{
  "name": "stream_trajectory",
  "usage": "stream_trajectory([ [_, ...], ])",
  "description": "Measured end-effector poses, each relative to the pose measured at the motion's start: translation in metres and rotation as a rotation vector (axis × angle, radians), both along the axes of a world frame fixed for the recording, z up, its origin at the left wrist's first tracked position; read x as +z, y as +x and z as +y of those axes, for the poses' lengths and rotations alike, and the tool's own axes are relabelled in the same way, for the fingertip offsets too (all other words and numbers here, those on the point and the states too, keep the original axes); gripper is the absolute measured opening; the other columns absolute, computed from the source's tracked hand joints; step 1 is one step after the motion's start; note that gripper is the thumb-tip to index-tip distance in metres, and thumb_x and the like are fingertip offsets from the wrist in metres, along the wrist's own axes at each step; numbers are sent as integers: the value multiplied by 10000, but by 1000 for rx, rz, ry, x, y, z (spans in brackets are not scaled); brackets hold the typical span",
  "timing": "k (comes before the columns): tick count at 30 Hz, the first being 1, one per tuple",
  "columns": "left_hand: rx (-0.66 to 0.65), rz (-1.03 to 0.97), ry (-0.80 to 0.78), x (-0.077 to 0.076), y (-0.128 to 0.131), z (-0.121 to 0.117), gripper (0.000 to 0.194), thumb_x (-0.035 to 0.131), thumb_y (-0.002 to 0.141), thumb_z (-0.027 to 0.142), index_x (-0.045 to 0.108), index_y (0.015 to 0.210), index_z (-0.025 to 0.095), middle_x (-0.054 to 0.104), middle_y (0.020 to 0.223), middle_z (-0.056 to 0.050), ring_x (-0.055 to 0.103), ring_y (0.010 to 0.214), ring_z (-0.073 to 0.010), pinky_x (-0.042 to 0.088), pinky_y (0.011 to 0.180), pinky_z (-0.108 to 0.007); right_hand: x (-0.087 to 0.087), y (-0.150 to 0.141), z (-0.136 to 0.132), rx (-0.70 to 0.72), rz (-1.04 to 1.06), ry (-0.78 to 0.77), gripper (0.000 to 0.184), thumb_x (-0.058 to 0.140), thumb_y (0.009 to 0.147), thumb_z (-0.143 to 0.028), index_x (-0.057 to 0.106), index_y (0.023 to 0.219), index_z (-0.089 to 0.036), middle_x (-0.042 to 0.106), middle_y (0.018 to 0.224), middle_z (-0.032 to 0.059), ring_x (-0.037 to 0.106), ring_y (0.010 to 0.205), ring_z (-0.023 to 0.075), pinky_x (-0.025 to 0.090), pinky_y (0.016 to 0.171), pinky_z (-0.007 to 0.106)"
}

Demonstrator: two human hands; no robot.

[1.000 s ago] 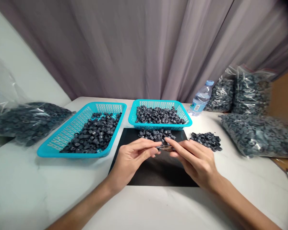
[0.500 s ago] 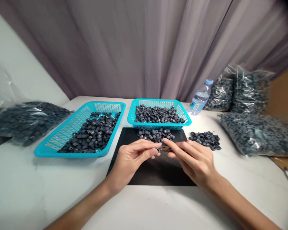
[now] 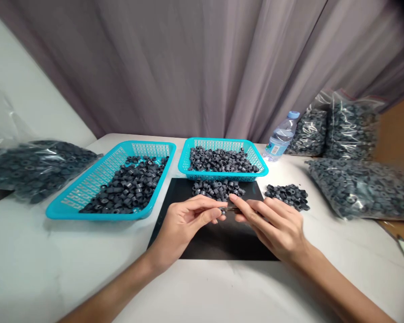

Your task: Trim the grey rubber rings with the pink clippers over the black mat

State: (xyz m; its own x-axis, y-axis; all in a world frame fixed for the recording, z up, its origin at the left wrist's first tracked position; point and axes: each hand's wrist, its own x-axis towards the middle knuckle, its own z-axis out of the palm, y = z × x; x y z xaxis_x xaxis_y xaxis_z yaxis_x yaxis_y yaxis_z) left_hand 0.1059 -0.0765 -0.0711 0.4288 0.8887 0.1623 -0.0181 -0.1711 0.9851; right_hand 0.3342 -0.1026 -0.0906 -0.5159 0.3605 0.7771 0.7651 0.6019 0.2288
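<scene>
Both of my hands meet over a black mat (image 3: 202,240) in front of me. My left hand (image 3: 185,222) has its fingers pinched together around a small dark ring part that is mostly hidden. My right hand (image 3: 276,226) pinches a thin dark tool, perhaps tweezers (image 3: 231,208), whose tip points at the left fingertips. Just beyond the fingers lies a small heap of dark grey ring parts (image 3: 217,188) on the mat's far edge. A second loose heap (image 3: 287,196) sits on the white table to the right of the mat.
Two turquoise baskets hold more grey rings: a large one (image 3: 87,190) at the left, a smaller one (image 3: 259,163) behind the mat. Clear bags of rings lie at the left (image 3: 37,168) and right (image 3: 363,188). A water bottle (image 3: 281,137) stands at the back. A curtain hangs behind.
The view has shifted slightly; both hands stay pinched together over the mat with only small finger movements.
</scene>
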Motion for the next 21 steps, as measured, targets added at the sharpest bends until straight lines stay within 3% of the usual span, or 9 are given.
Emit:
stream_trajectory([
  [8,-3,6,4,-1,0,1,149,708,915,257,813,1018,236,735,889,-16,669,799,-119,527,748,-201,0,0,0,-23,-16,24,387,701,953,-160,643,1333,-110,726,803,15,570,666,119,407,694,276],
  [17,-36,4,-62,-5,-1,2,160,697,923,286,810,1022,231,728,901,-30,655,841,-144,503,766,-234,-6,5,2,-18,-22,-15,588,686,962,-161,479,1512,-147,722,818,12,568,655,128,415,681,280],
  [21,-32,8,-85,-4,0,3,169,703,917,296,809,1024,221,727,919,-38,660,848,-151,503,777,-243,-7,6,2,-14,-25,-16,583,695,957,-171,492,1503,-152,730,833,15,562,667,129,412,685,280],
])
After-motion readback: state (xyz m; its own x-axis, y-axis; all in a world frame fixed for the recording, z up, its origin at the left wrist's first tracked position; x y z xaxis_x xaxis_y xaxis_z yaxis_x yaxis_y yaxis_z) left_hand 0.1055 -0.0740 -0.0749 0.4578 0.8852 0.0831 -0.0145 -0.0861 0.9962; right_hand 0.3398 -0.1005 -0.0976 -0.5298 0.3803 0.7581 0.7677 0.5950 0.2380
